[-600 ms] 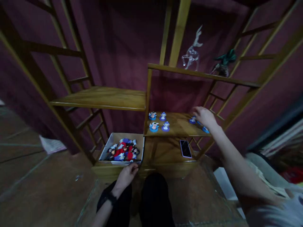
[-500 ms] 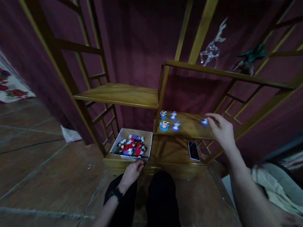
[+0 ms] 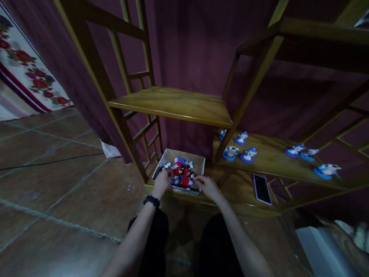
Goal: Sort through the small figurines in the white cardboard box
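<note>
A shallow open cardboard box (image 3: 202, 169) holds a jumbled pile of small figurines (image 3: 181, 171) in red, purple, white and black. Over the box's left front part, my left hand (image 3: 162, 184) has its fingers bent down among the figurines; what they grip is hidden. At the right front edge of the box, my right hand (image 3: 208, 187) reaches in with thumb and forefinger slightly apart, beside the nearest figurines, and no figurine shows in it. On the shelf to the right, purple-based figurines (image 3: 248, 155) and blue-based figurines (image 3: 326, 171) stand in two groups.
A phone (image 3: 262, 189) lies on the lower board right of the box. Above the box juts a wooden shelf (image 3: 173, 104), with an upright post (image 3: 253, 88) to its right. A pale box (image 3: 317, 246) is on the floor at the lower right.
My right hand has left the figurine on the right shelf and come to the box. My left hand has moved from the box's front edge into it. The view has turned left.
</note>
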{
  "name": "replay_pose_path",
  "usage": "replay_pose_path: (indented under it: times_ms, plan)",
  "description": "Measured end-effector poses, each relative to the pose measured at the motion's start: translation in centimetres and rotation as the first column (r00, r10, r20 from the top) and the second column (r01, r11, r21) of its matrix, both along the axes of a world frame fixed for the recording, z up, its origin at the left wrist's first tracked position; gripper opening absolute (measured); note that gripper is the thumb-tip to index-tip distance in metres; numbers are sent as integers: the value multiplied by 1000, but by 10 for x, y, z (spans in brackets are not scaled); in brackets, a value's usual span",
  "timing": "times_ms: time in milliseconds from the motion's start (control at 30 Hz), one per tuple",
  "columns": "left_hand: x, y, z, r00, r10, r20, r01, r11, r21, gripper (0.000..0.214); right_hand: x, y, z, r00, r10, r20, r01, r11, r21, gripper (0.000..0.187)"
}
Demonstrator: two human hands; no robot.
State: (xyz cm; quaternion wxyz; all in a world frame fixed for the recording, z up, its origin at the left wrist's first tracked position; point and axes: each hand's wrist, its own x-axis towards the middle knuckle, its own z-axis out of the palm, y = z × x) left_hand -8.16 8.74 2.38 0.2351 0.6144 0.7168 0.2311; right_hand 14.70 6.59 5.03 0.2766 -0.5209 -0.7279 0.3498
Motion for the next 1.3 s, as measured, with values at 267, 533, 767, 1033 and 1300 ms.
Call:
replay_pose_path:
  times_ms: [267,533,767,1033,1300]
  plan:
    - [25,8,-13,890,-269,-368,245,963,-112,27,-23,51,-44,982,-30,184,33,999,-14,22]
    - [-4,37,-9,931,-18,363,21,1000,-5,17,-27,58,-51,986,-50,162,53,999,-13,23]
    - [-12,49,5,175,308,935,-258,931,-258,21,-66,51,-55,952,79,297,-113,988,101,23]
    - [-8,45,13,267,288,919,-195,951,-242,27,-104,46,-62,938,52,344,-104,986,133,20]
    - [-3,44,16,280,295,914,-243,942,-230,29,-135,43,-78,921,-44,386,63,997,-38,29]
